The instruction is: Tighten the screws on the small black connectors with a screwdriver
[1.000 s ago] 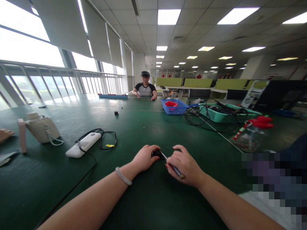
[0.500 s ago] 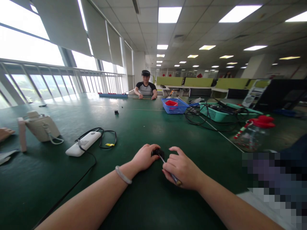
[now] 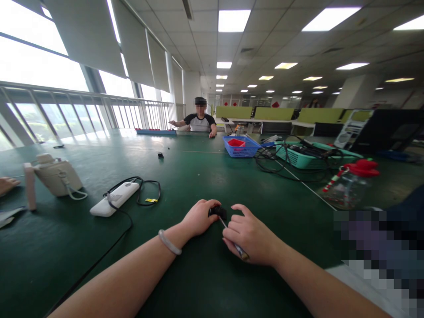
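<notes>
My left hand [image 3: 202,217], a pale bangle on its wrist, holds a small black object [image 3: 218,212] down on the green tabletop [image 3: 185,176]. Fingers cover part of that object, so its kind is unclear. My right hand [image 3: 247,234] is closed around a screwdriver [image 3: 243,253], index finger raised off it. The thin metal shaft points up and left to the near side of the black object; whether the tip touches it cannot be made out. The end of the handle shows below my palm.
On the left lie a white power bank [image 3: 115,198] with a black cable and a beige bottle-like container [image 3: 59,176]. To the right are a blue basket [image 3: 241,148], a green basket [image 3: 291,158] with cables, and a red-lidded jar [image 3: 351,185]. Another person [image 3: 199,121] sits opposite.
My right hand and the screwdriver have shifted slightly left and down, the shaft tip lower against the black object. Across the table, the other person's arm has reached out toward the blue tray.
</notes>
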{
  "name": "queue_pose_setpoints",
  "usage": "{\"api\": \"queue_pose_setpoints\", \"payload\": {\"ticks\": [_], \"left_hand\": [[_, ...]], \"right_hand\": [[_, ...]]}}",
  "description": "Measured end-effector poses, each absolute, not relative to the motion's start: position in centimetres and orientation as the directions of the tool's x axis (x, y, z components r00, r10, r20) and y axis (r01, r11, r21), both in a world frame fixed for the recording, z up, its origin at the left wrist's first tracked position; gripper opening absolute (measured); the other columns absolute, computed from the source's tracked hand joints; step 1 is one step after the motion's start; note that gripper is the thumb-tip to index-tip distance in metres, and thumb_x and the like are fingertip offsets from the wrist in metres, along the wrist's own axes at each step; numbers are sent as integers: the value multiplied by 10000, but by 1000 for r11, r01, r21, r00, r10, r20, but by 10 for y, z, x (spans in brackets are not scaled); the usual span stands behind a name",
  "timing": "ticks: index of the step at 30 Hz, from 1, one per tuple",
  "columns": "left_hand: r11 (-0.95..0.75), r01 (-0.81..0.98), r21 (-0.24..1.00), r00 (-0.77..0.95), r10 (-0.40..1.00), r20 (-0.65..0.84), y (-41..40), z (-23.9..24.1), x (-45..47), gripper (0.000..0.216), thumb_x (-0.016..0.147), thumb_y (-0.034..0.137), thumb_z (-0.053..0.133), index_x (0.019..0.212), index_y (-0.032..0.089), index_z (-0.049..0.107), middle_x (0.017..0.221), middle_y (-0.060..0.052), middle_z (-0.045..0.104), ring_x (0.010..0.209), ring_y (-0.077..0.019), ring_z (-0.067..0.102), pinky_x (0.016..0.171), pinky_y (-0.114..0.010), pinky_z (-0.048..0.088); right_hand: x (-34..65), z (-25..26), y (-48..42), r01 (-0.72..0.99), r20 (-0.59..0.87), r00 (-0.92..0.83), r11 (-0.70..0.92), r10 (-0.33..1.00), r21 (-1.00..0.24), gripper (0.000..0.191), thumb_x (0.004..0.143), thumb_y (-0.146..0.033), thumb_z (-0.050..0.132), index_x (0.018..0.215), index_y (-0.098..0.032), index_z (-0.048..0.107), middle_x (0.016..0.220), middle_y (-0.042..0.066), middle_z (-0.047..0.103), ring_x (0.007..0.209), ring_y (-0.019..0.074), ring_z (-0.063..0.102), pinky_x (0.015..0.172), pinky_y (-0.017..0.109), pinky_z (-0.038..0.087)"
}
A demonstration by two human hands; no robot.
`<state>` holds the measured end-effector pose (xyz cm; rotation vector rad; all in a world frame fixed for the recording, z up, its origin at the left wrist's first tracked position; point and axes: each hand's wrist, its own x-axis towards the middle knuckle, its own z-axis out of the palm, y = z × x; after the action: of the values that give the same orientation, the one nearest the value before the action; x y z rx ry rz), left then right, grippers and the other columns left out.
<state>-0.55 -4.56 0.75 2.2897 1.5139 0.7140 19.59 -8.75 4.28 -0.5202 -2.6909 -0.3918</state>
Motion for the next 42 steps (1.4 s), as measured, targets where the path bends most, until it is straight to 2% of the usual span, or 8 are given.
{"api": "queue_pose_setpoints", "payload": {"ticks": [12, 17, 29, 34, 42], "left_hand": [[-414, 758, 504, 330, 910, 251, -42, 3, -6, 440, 810, 266, 638, 1247, 247, 586, 1148, -38, 675, 1109, -227, 573, 1005, -345, 428], [-410, 754, 513, 326, 912, 250, -43, 4, -6, 444, 802, 299, 659, 1238, 262, 584, 1132, -30, 677, 1093, -228, 583, 995, -345, 438], [-394, 756, 522, 318, 919, 234, -44, 6, -6, 373, 804, 301, 656, 1172, 268, 609, 1079, -32, 673, 1053, -228, 599, 968, -347, 454], [-397, 753, 525, 323, 918, 232, -44, 6, -6, 353, 810, 296, 647, 1160, 271, 613, 1070, -29, 676, 1052, -224, 598, 969, -344, 455], [-383, 760, 525, 308, 924, 227, -43, 6, -6, 405, 795, 280, 655, 1196, 272, 599, 1085, -28, 673, 1065, -229, 595, 972, -346, 451]], "right_hand": [[197, 43, -86, 452, 432, -836, 870, 337, 196, 122, 896, -217, 520, 803, -206, 597, 706, -4, 618, 693, 156, 526, 1056, 485, 278], [203, 49, -84, 479, 498, -792, 865, 352, 150, 150, 905, -198, 500, 805, -204, 611, 715, 1, 613, 685, 150, 538, 1045, 471, 296], [209, 45, -77, 473, 545, -759, 877, 355, 87, 153, 903, -204, 495, 796, -197, 605, 695, -2, 607, 663, 146, 540, 1022, 460, 327], [206, 44, -81, 424, 541, -783, 900, 308, 101, 137, 897, -207, 502, 806, -203, 604, 699, -9, 601, 662, 140, 536, 1021, 450, 328], [202, 42, -80, 449, 555, -773, 883, 308, 136, 148, 914, -207, 489, 819, -204, 602, 702, -8, 605, 673, 143, 543, 1011, 444, 330]]}}
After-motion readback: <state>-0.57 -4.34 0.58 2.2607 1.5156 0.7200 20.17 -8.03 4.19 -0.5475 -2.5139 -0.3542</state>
